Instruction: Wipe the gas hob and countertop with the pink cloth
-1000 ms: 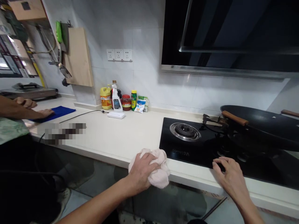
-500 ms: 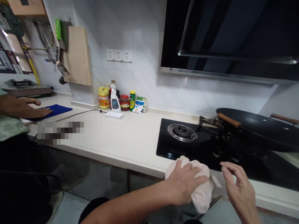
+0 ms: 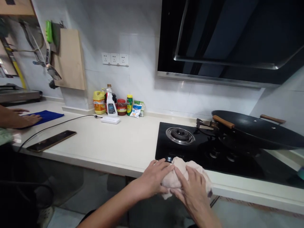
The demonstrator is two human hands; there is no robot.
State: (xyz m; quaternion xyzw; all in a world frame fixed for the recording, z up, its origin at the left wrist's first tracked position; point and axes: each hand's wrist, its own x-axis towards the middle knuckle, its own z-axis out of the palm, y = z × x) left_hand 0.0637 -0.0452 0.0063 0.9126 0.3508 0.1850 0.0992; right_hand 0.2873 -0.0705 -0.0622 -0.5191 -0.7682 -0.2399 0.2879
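Holding pale cloth (image 3: 172, 180), seemingly against counter edge (image 3: 237, 191): left hand (image 3: 154, 178), right hand (image 3: 196, 190).

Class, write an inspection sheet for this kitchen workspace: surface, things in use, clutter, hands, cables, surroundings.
Surface: white counter with a black hob set in it.
Things in use: pale cloth, bunched at the counter's front edge.
Clutter: phone near the edge; spray bottle, red-lidded jar and packets by the wall.
Hands: left hand and right hand both hold the pale cloth.
Cables: black cable across the counter, behind the phone.
Surroundings: wok at right; range hood above; co-worker's hand on blue cloth at left.
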